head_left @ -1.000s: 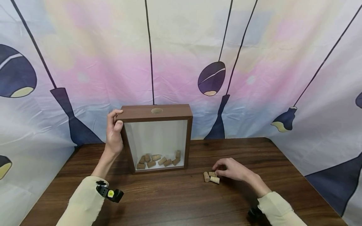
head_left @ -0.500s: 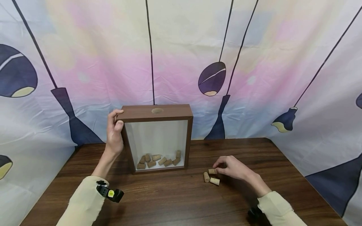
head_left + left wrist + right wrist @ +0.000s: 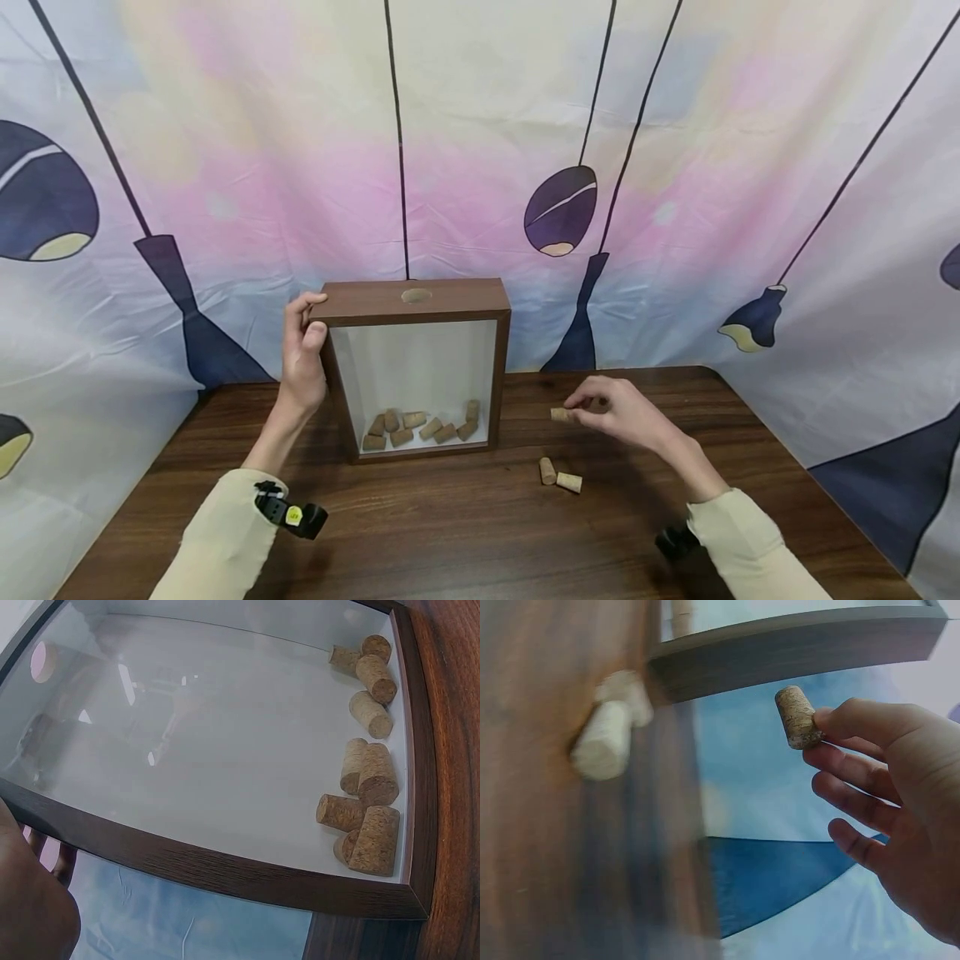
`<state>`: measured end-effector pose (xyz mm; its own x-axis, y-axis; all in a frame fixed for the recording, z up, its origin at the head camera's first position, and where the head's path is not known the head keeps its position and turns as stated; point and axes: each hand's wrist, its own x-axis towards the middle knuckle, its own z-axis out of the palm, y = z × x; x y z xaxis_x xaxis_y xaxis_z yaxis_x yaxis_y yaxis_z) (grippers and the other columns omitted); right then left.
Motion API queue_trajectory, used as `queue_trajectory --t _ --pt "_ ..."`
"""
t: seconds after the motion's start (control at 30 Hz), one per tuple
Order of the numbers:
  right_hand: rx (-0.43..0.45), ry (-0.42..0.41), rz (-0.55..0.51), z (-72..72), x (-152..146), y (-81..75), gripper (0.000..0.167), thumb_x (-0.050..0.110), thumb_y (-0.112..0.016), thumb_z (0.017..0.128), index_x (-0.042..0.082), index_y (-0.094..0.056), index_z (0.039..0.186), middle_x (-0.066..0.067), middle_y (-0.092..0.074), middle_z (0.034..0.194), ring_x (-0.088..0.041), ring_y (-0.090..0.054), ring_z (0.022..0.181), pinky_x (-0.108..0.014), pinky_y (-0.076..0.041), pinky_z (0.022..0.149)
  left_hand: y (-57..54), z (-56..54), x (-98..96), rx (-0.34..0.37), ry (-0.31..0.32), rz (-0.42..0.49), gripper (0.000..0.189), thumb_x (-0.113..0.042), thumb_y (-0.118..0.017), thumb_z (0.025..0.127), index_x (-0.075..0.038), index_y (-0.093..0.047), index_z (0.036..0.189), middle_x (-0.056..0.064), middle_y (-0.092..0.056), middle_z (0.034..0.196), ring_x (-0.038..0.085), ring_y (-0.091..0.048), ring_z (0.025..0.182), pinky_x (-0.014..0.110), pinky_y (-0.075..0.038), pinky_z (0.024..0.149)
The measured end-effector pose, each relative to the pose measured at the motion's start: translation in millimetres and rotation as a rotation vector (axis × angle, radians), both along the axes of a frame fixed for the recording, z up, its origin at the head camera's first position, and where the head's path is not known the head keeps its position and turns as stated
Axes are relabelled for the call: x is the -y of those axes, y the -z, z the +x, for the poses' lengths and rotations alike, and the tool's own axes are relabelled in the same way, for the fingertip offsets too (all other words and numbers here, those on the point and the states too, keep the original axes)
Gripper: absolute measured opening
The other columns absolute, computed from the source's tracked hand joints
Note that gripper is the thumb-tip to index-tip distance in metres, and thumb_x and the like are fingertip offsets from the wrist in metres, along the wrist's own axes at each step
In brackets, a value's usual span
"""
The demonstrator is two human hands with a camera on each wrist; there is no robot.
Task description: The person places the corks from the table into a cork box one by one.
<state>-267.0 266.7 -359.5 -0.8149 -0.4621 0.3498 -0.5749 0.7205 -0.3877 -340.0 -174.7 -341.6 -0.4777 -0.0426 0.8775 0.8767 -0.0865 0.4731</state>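
Note:
Upright on the table stands a brown wooden shadow box with a clear front and a round hole in its top. Several corks lie along the bottom inside it. My left hand grips the box's upper left corner, thumb at the front and fingers on top. To the right of the box, my right hand pinches a wine cork between thumb and fingertips, raised off the table. Two loose corks, one upright-leaning and one paler on its side, lie below that hand.
The dark wood table reaches back to a printed cloth backdrop close behind the box. A black wrist camera sits on the left forearm, another on the right.
My right hand has lifted one cork from the group of three and moved it up and away from the other two. The left hand and box have stayed in place.

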Motion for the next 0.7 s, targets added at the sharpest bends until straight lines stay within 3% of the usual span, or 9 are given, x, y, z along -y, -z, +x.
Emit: queue_trajectory --t 0.3,0.7 --pt "-0.143 0.000 -0.060 -2.8 4 -37.6 0.012 0.012 -0.074 0.089 0.019 -0.076 0.099 0.007 -0.071 0.095 -0.009 -0.064 0.083 -0.034 -0.054 0.070 0.2 -1.0 -0.9 -0.007 0.002 0.010 0.039 -0.025 -0.043 0.104 0.000 -0.046 0.135 -0.004 -0.023 0.079 0.010 -0.018 0.066 0.026 -0.017 0.066" --pt "-0.313 -0.074 -0.121 -4.1 28 -78.1 0.015 0.008 -0.074 0.088 0.016 -0.076 0.101 0.004 -0.071 0.100 -0.017 -0.067 0.092 -0.035 -0.054 0.079 1.1 -1.2 -0.6 -0.001 0.003 0.014 0.041 -0.027 -0.043 0.105 0.000 -0.046 0.135 -0.005 -0.024 0.080 0.010 -0.019 0.068 0.026 -0.016 0.067"
